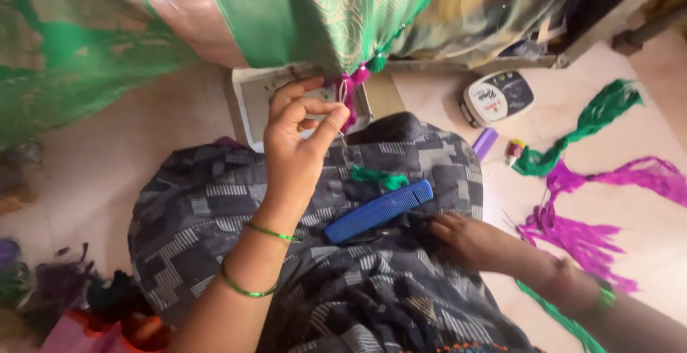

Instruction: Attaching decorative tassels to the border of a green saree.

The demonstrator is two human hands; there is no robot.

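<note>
A: Left hand grip: thumb and forefinger pinched together on a thin thread or needle, too fine to tell which, right at the magenta tassel on the edge of the green fabric. Other fingers curled.

B: Pose?

A: Forearm raised up from the lap, two green bangles on the wrist, palm facing the fabric. Tassel sits above the blue comb.

B: Right hand?

A: Just right of the comb, resting low on the patterned dark cloth over the lap. Fingers loosely bent, tips near the comb's end; whether they hold anything, can't tell.

B: Around?

A: Green thread scrap just above the comb. Farther right of the comb on the floor: magenta thread bundles, green thread bundle, a white round box. Nothing between left hand and tassel.
</note>
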